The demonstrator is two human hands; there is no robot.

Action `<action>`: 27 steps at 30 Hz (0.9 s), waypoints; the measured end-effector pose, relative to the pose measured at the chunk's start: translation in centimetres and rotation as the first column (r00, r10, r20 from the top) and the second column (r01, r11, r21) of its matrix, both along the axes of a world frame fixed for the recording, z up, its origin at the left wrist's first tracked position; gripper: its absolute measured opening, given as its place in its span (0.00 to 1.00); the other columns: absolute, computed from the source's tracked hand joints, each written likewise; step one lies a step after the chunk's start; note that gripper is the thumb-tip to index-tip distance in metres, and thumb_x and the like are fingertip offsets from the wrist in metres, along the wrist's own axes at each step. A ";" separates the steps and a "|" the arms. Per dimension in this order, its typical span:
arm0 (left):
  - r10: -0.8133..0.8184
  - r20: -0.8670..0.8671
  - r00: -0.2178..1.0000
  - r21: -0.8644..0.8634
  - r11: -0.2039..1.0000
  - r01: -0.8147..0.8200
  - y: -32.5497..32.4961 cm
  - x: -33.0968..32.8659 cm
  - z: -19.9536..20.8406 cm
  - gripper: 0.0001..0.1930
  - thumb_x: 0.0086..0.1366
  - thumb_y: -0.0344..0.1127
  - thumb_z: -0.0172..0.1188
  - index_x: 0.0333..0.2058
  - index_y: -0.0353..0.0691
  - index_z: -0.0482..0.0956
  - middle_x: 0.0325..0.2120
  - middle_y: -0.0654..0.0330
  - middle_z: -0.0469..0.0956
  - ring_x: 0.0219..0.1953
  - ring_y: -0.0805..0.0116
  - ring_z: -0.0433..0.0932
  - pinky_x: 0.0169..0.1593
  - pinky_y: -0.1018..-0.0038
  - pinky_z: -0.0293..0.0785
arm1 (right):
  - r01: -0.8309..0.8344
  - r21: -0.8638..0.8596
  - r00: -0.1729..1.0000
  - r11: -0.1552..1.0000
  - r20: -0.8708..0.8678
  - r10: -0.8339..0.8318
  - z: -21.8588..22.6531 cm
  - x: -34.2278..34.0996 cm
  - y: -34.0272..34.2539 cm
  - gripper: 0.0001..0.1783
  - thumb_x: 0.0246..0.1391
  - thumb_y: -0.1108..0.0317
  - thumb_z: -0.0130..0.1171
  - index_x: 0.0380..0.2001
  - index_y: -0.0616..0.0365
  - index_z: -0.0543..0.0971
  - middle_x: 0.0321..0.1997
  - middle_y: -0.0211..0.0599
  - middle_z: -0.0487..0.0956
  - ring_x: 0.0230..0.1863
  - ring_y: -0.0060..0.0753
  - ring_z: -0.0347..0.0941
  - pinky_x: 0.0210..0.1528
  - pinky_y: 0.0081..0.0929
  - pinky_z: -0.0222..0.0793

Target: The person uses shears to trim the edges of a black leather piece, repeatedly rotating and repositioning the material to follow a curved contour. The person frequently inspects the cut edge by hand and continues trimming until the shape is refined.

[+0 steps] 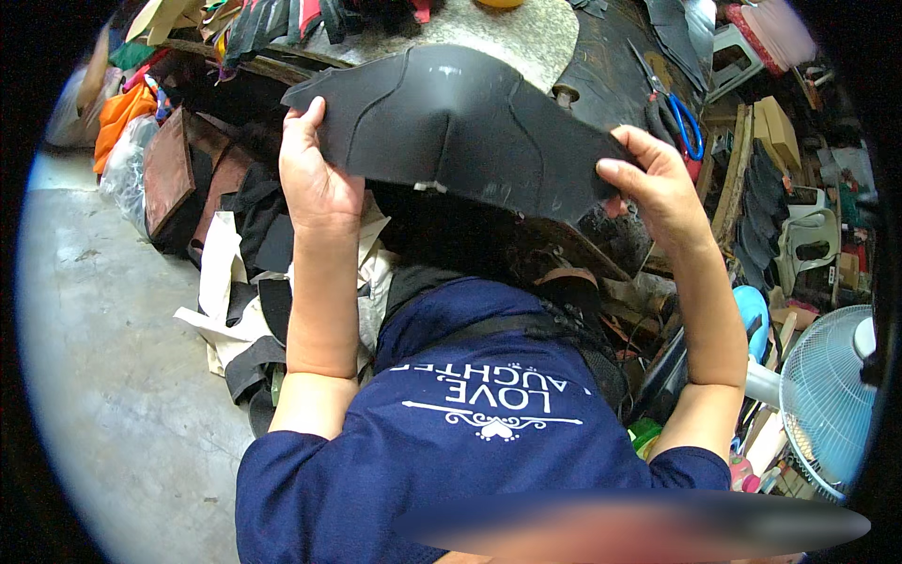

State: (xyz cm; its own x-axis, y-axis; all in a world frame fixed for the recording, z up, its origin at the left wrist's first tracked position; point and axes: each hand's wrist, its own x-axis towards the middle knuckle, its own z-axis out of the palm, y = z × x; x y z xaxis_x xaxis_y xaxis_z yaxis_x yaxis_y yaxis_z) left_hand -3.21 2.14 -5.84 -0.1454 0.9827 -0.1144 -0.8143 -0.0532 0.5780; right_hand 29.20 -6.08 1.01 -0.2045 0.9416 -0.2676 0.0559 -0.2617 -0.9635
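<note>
Stretched between my two hands is a curved black panel (442,122) with stitched seams, like a sheet of leather or padded material. Its middle bulges upward, and a small pale bit shows at the lower edge. My left hand (321,174) grips the left end, thumb up, with some fingers hidden behind it. At the opposite end, my right hand (662,183) pinches the panel's corner between thumb and fingers. Beyond the right hand lie scissors with blue handles (691,132) on the dark worktop (597,66).
A speckled pale slab (550,33) lies behind the panel. Cloth scraps (230,320) are heaped left of my lap, beside the grey floor (103,329). At the right stand a light-blue fan (827,390) and a white plastic chair (808,235). Curved dark pieces (759,221) hang near it.
</note>
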 end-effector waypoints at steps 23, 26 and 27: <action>-0.282 -0.878 0.388 0.021 0.785 0.619 -4.6 7.4 2.8 0.14 0.63 0.32 0.61 0.43 0.29 0.76 0.28 0.55 0.81 0.30 0.74 0.79 0.36 0.77 0.75 | -0.103 0.566 0.515 0.818 0.734 -0.442 -0.7 9.5 4.9 0.15 0.63 0.59 0.52 0.41 0.56 0.82 0.33 0.42 0.81 0.36 0.35 0.77 0.41 0.29 0.71; -0.422 -0.780 0.462 -0.031 0.763 0.645 -4.4 6.9 2.2 0.12 0.63 0.31 0.60 0.42 0.30 0.74 0.27 0.59 0.80 0.30 0.80 0.76 0.34 0.80 0.75 | 0.026 0.310 0.085 0.950 0.947 -0.311 -1.6 13.0 5.7 0.21 0.54 0.53 0.61 0.44 0.57 0.80 0.37 0.46 0.81 0.41 0.38 0.78 0.44 0.32 0.71; -0.374 -0.813 0.445 -0.012 0.776 0.630 -4.3 6.9 2.2 0.11 0.63 0.30 0.60 0.41 0.32 0.72 0.26 0.60 0.79 0.28 0.80 0.76 0.32 0.81 0.74 | -0.017 0.305 0.117 0.952 0.946 -0.301 -1.9 13.7 5.8 0.22 0.52 0.53 0.63 0.44 0.57 0.80 0.37 0.46 0.81 0.40 0.37 0.78 0.43 0.32 0.71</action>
